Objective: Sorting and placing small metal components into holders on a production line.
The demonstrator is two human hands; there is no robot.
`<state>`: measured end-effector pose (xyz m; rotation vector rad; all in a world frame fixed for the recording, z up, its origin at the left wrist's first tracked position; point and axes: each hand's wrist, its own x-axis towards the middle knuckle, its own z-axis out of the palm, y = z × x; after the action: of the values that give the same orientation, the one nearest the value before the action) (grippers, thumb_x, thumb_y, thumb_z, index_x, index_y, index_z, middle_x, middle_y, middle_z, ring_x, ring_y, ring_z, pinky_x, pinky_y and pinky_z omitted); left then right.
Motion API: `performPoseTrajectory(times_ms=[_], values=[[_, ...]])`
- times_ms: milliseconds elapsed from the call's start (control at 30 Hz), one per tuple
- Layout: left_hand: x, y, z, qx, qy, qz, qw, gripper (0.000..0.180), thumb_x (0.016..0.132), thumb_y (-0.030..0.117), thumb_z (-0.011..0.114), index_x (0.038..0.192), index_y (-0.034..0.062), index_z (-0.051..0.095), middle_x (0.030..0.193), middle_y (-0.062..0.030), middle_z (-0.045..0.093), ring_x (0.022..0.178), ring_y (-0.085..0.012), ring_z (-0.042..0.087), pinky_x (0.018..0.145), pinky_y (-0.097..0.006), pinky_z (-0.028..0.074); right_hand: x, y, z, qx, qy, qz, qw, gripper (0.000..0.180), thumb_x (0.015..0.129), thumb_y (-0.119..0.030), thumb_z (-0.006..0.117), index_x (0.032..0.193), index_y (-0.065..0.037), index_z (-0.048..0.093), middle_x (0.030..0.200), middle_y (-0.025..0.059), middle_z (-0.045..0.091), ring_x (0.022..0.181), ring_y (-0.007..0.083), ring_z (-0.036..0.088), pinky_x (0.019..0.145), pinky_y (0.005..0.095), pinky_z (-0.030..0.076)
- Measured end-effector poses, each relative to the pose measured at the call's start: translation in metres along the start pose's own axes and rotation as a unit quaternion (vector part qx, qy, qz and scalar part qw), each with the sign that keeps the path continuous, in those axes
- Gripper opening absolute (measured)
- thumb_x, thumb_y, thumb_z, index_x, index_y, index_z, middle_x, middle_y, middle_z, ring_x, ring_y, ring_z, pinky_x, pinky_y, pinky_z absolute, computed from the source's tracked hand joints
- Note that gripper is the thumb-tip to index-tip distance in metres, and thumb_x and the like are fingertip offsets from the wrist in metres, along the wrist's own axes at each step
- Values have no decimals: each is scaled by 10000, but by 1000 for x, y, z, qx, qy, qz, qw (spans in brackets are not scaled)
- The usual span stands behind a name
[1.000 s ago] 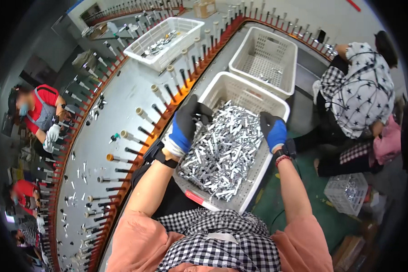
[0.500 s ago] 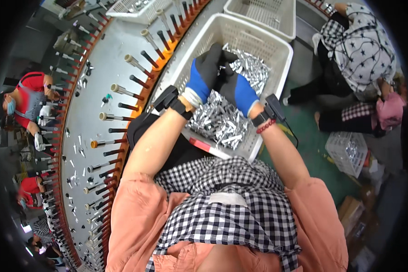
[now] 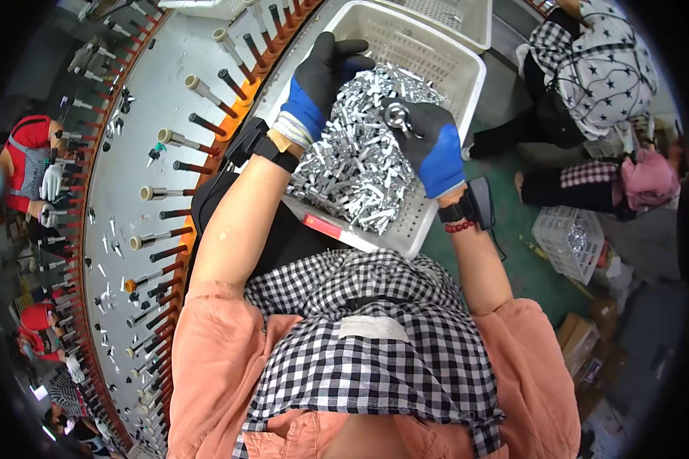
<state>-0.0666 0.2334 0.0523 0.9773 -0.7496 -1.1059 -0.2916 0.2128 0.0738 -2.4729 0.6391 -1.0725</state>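
Here's the left hand (image 3: pixel 321 69) over the crate's left side, gloved fingers loosely parted, and the right hand (image 3: pixel 429 145) above the crate's right half, pinching a shiny ring-shaped part (image 3: pixel 396 116) between thumb and fingers! Beneath them, silvery metal pieces (image 3: pixel 356 180) heap up inside the pale crate (image 3: pixel 417 50). Left of the crate stands a row of handled rods (image 3: pixel 201 86); beyond it, a second bin (image 3: pixel 478 21); to its right, a person in a star-patterned top (image 3: pixel 612 84).
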Motion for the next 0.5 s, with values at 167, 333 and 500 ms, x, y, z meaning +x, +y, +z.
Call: performPoseTrajectory(times_ms=[167,333,500], values=[[0,0,1,4,-1,-30,1000,673,1122,552,340,1301,13,703,1047,-129,791,1022,-194,700,1007,-330,489,6,-12,-13,-38,-47,-17,998,379,759,-13,718,1125,-96,776,828,163,721,755,374,682,702,472,538],[-3,0,2,21,-2,-30,999,669,1119,538,356,1276,-5,714,1073,-154,784,1043,-208,711,1031,-344,491,-1,-6,-15,-49,-52,-18,997,372,775,-43,722,1140,-97,778,836,163,732,778,378,693,735,473,552],[-3,-1,-6,32,15,-23,999,589,1111,462,413,1265,-21,712,1049,-155,782,1046,-234,731,1018,-347,513,-18,68,-22,-221,-50,199,953,416,911,-196,720,1316,-99,705,1150,250,727,1053,447,692,924,475,560]])
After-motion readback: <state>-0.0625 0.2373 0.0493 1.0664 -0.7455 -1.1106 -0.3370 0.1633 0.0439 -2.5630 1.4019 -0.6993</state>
